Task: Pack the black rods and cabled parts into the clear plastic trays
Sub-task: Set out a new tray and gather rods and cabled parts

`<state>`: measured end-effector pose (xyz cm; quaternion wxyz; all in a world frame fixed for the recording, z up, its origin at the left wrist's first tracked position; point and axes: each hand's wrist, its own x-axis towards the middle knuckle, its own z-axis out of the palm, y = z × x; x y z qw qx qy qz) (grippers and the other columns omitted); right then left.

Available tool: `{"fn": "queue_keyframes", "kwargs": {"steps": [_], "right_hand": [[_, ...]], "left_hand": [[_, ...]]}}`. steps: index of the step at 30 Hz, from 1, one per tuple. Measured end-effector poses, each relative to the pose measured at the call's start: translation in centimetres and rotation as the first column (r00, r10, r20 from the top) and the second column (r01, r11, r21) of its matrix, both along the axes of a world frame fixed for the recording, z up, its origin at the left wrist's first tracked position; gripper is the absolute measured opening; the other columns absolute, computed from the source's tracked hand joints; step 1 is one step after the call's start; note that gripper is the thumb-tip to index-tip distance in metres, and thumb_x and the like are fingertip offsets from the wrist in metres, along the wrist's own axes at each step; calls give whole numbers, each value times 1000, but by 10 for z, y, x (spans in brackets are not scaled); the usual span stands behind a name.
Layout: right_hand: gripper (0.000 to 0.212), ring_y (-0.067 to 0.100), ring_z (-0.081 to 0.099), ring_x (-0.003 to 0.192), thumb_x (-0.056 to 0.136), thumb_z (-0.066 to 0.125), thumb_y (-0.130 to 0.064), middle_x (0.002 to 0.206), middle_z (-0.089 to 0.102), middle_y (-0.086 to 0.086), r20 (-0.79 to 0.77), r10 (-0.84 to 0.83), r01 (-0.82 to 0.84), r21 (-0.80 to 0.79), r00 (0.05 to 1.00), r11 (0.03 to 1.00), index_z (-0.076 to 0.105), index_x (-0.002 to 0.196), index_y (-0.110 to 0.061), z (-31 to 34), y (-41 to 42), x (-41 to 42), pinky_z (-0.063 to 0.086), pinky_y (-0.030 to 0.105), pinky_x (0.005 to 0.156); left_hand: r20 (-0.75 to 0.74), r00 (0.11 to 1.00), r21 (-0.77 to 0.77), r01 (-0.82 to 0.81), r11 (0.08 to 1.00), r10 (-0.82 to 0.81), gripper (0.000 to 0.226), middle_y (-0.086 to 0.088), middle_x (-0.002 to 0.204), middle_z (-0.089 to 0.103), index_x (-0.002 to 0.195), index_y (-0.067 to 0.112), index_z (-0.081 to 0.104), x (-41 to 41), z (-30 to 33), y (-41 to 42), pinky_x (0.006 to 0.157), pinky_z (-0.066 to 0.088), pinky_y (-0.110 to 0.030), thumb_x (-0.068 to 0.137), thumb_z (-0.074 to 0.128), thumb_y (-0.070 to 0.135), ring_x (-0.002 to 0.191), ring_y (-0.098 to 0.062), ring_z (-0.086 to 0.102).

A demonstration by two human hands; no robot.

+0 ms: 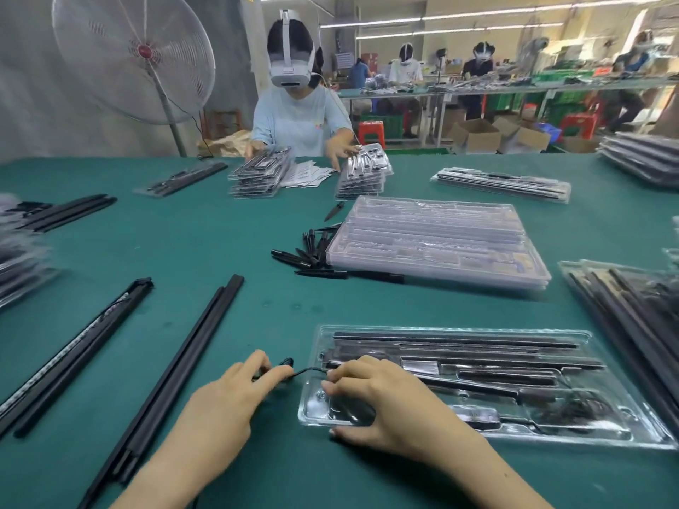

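A clear plastic tray holding long black rods is lying on the green table. The right hand is resting spread on its left end; the left hand is pinching a thin black cable just beside it.

Green-covered surface. Pedestal fan beyond far left corner, against grey wall. Fluorescent strip lights overhead. Red stools, cardboard boxes on floor behind.
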<state>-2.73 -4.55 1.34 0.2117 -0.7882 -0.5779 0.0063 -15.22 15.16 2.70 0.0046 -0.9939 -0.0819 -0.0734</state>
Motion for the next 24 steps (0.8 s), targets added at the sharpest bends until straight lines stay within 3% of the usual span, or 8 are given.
{"fn": "queue_keyframes", "kwargs": {"steps": [2, 4, 11, 13, 15, 18, 21, 24], "right_hand": [[47, 16, 49, 110, 83, 64, -43, 125, 57, -9, 26, 6, -6, -4, 1000, 1000, 60, 124, -21, 1, -1, -2, 41, 35, 94], [46, 18, 51, 109, 83, 64, -40, 125, 57, -6, 32, 15, -16, 18, 999, 1000, 60, 124, -19, 1, -3, -2, 43, 36, 92], [44, 17, 51, 108, 81, 65, -40, 121, 58, -7, 19, 8, -9, 32, 1000, 999, 61, 120, -19, 1, -2, -3, 42, 35, 92], [45, 16, 50, 107, 81, 65, -42, 121, 58, -8, 13, 3, -3, 30, 1000, 1000, 62, 121, -20, 0, -2, -3, 40, 34, 93], [45, 14, 49, 107, 81, 65, -43, 120, 57, -9, 4, -4, 4, 30, 1000, 1000, 61, 121, -21, -1, -2, -3, 39, 33, 94], [45, 12, 48, 106, 81, 64, -43, 119, 57, -11, -10, -13, 13, 38, 1000, 999, 61, 120, -23, -2, -1, -3, 38, 31, 94], [45, 10, 47, 106, 81, 63, -45, 118, 56, -12, -22, -16, 17, 37, 1000, 999, 61, 121, -24, -3, -1, -2, 37, 30, 95], [45, 10, 47, 105, 81, 64, -46, 118, 56, -12, -35, -17, 18, 30, 999, 999, 61, 120, -24, -4, -1, -2, 37, 30, 95]], "left_hand": [[-37, 998, 117, 63, 991, -59, 86, 12, 91, 50, 106, 46, 60, 0, 19, 6, 36, 4, -20, 43, 65, -11, 74, -3, 29], [-61, 985, 199, 169, 965, -159, 86, 12, 73, 50, 82, 45, 64, -2, 34, 11, 37, -7, -19, 20, 68, -14, 71, -4, 20], [-109, 968, 312, 249, 917, -225, 85, 13, 80, 52, 84, 53, 64, 6, 67, 18, 41, -3, -15, 29, 72, -11, 45, -9, 15], [-90, 976, 176, 211, 962, -198, 87, 18, 98, 49, 103, 58, 51, 5, 67, 20, 36, 13, -17, 51, 66, -10, 40, -10, 26], [-71, 994, -195, 68, 978, -83, 76, 23, 109, 46, 112, 57, 28, -5, 55, 23, 46, 37, -17, 75, 53, -6, 47, -13, 49], [-353, 932, -757, -338, 559, 86, 21, -11, 82, 67, 108, 24, 34, -28, 38, 29, 41, 46, -21, 97, 50, 15, 40, -27, 59], [-555, 822, -832, -549, 80, -128, 42, -23, 52, 52, 94, -2, 50, -55, 41, 38, 35, 43, -23, 82, 66, 35, 33, -25, 53], [-516, 844, -841, -531, -101, -147, 50, -20, 48, 43, 86, -1, 65, -70, 57, 59, 33, 43, -26, 60, 86, 36, 34, -27, 50]]}}
